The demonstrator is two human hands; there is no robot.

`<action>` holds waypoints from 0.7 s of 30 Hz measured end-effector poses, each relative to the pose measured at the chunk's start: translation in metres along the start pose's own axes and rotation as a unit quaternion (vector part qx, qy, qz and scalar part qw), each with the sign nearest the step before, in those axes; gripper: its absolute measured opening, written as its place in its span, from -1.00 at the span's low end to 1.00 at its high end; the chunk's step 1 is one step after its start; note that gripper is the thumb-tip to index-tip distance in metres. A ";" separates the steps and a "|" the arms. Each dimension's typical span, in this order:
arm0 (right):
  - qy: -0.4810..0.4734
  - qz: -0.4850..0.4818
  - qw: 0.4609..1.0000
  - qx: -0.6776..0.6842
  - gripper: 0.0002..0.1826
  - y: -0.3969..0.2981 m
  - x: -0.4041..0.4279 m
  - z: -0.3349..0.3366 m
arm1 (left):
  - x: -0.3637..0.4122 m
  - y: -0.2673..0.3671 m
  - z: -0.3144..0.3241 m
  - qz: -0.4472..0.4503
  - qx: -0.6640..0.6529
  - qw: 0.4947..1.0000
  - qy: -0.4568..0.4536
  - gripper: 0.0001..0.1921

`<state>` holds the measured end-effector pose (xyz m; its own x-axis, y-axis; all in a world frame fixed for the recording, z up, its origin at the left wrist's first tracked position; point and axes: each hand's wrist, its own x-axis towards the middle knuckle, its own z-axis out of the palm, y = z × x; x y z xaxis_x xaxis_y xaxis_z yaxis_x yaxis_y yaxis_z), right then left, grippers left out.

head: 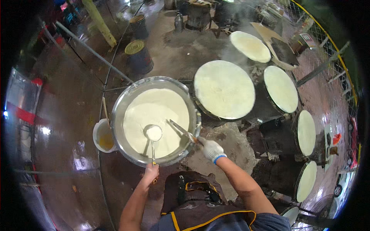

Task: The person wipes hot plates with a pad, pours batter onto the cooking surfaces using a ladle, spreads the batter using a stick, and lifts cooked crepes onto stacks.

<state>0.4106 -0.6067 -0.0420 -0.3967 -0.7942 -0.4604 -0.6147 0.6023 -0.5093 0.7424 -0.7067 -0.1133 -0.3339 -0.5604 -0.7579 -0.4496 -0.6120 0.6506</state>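
A large round metal tub (pixel 118 141) in front of me holds pale, creamy batter (pixel 156 106). My bare left hand (pixel 151 172) grips the handle of a metal ladle (pixel 154 133), whose round bowl is filled with batter over the tub. My right hand (pixel 210 147), in a white knitted glove with a blue cuff, is closed around the handle of a long flat metal blade (pixel 182 130). The blade slants over the batter, its tip near the surface; whether it touches cannot be told. Right of the tub lies a big round griddle (pixel 225 89) covered with a pale batter layer.
Several more batter-covered round griddles (pixel 281 89) curve down the right side. A white bucket (pixel 98 135) with yellowish liquid and a stick stands left of the tub. Dark drums (pixel 140 62) stand beyond it. Metal poles (pixel 92 52) slant at upper left. The floor looks wet.
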 end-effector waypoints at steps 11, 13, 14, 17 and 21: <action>-0.166 -0.091 0.960 0.207 -0.51 0.017 0.058 0.094 | 0.081 0.005 0.016 -0.133 -0.204 0.950 -0.197 -0.85; -0.231 0.143 0.870 0.412 -0.51 -0.054 0.031 0.063 | 0.064 0.031 0.007 -0.100 -0.321 0.891 -0.304 -0.81; -0.218 0.140 0.872 0.415 -0.51 -0.061 0.036 0.055 | 0.053 0.057 0.012 -0.066 -0.415 0.804 -0.421 -0.74; -0.141 0.055 0.790 0.594 -0.54 -0.103 0.046 0.012 | 0.009 0.160 0.027 0.003 -0.412 0.836 -0.362 -0.80; -0.071 -0.077 0.763 0.638 -0.48 -0.182 0.013 -0.099 | -0.059 0.272 0.022 0.206 -0.327 0.857 -0.342 -0.95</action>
<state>0.4495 -0.7349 0.1167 -0.2537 -0.9010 -0.3520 0.5527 0.1636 -0.8172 0.6216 -0.8279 0.1072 -0.8603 -0.4827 -0.1639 0.3079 -0.7483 0.5875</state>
